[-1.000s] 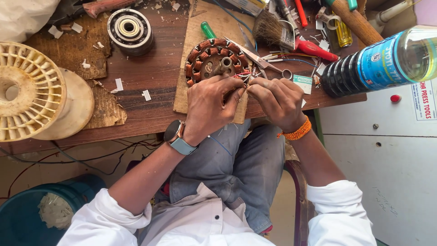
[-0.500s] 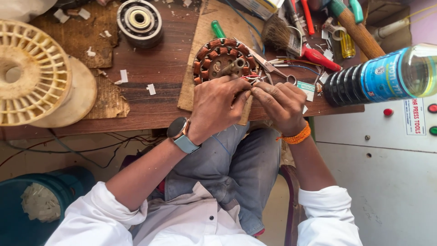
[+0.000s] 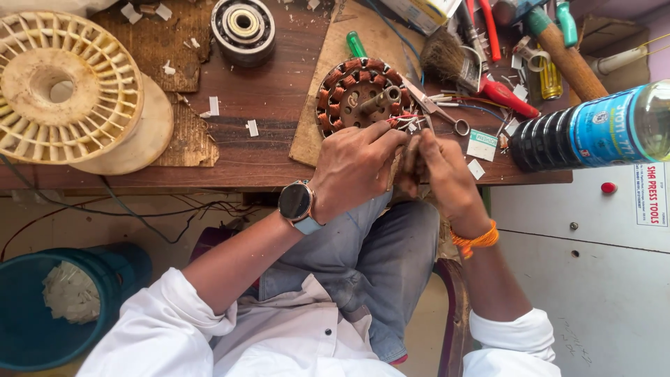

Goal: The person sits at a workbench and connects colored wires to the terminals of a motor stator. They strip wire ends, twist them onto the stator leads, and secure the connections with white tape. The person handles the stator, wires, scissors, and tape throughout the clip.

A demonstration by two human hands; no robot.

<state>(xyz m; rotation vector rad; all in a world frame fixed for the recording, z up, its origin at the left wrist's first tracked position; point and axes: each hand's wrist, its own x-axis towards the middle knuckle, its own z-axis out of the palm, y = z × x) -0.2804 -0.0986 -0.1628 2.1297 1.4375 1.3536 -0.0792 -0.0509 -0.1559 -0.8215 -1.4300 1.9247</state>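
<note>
A blue bin (image 3: 49,307) sits on the floor at far left, below a wooden desk (image 3: 272,98) that carries a large cream plastic spool (image 3: 70,87) and a round metal bearing housing (image 3: 243,28). At centre, a copper-wound motor stator (image 3: 363,94) rests on a cardboard sheet (image 3: 321,119) near the desk's front edge. The left hand (image 3: 356,167), a watch (image 3: 299,204) at its wrist, pinches the thin wires (image 3: 405,124) at the stator's lower right rim, its grip closed on them. The right hand (image 3: 443,174) meets it there, fingers curled; what its grip clamps cannot be told. Scissors (image 3: 440,112), a brush (image 3: 447,59), a wooden-handled hammer (image 3: 565,59) and a dark bottle (image 3: 593,132) crowd the right side. Compared with half a second ago, both hands sit slightly lower and closer together below the stator.
</note>
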